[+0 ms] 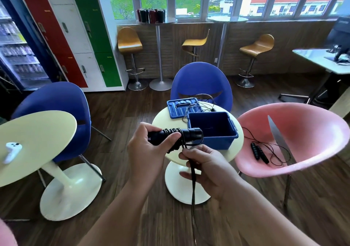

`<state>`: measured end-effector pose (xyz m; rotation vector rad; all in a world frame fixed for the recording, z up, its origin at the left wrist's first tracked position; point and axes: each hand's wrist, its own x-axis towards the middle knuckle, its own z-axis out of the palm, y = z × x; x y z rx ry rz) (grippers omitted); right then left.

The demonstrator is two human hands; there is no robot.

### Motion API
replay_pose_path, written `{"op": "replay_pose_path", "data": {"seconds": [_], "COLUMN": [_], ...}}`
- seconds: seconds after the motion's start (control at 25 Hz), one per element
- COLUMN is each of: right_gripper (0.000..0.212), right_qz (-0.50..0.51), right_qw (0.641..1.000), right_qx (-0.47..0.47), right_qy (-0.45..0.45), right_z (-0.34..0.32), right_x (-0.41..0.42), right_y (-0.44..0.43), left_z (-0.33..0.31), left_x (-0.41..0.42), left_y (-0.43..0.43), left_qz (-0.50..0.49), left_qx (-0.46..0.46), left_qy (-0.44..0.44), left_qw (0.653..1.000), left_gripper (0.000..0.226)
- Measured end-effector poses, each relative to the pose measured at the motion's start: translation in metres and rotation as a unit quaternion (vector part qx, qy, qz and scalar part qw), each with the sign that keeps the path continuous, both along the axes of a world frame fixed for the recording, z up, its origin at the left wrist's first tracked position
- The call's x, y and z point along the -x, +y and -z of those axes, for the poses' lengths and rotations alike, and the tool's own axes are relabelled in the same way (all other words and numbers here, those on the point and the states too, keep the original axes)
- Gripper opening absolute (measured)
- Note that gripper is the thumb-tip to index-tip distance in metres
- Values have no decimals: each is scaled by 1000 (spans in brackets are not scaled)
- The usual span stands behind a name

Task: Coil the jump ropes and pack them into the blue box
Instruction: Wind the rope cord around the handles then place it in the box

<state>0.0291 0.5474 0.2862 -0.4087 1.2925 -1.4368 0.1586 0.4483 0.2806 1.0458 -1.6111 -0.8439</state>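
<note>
The left hand (145, 151) is clenched around a pair of black jump-rope handles (176, 135), held level with several turns of black cord (192, 179) wound around their middle. Just below and to its right, the right hand (206, 168) pinches the loose cord, which hangs straight down from the fingers toward the floor. Beyond both hands, on the round cream desk (161, 119), stands the open blue box (213, 129); no label can be read on it. Its blue lid (182, 107) lies flat behind the box, with thin loops of a second rope (203, 102) draped over it. Well to the right of the right hand, a third jump rope (259, 152) lies loose in the seat of a pink chair (303, 138). Far left of the left hand, a white controller (11, 150) rests on another cream desk (37, 132).
</note>
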Motion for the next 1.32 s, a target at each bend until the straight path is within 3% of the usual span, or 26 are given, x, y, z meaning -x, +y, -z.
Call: {"op": "replay_pose_path", "data": {"seconds": [0.12,0.24,0.48,0.64,0.72,0.84,1.0,1.12,1.2,1.32], "right_gripper": [11,18,20,52,43,18,13,14,12,17], "right_qz": [-3,-12,-43,16,15,-31,-57,-87,-104,-111], "right_qw": [994,987,983,987,988,978,967,960,954,950], "right_qx": [43,85,129,116,114,165,184,183,181,187], "right_qy": [99,134,120,106,103,121,167,191,215,225], "right_z": [3,10,18,28,31,28,28,24,19,17], "right_x": [2,0,-2,-6,-4,8,22,23,24,32], "right_y": [0,-1,0,0,0,2,5,5,4,6], "left_z": [-1,0,7,-2,-7,-7,-9,-14,-13,-9], "left_x": [1,2,-1,4,6,2,-14,-17,-15,-12], "left_y": [-4,-4,-10,1,6,7,-6,-14,-13,-8], "left_qz": [-8,-8,20,34,61,108,184,282,330,347], "left_qx": [-33,-78,-238,-295,-343,-355,-186,-150,-168,-218], "left_qy": [19,42,116,177,213,179,-14,-118,-128,-63], "left_qw": [999,996,964,938,913,911,965,940,920,910], "left_gripper": [41,39,48,37,32,37,42,41,55,64]}}
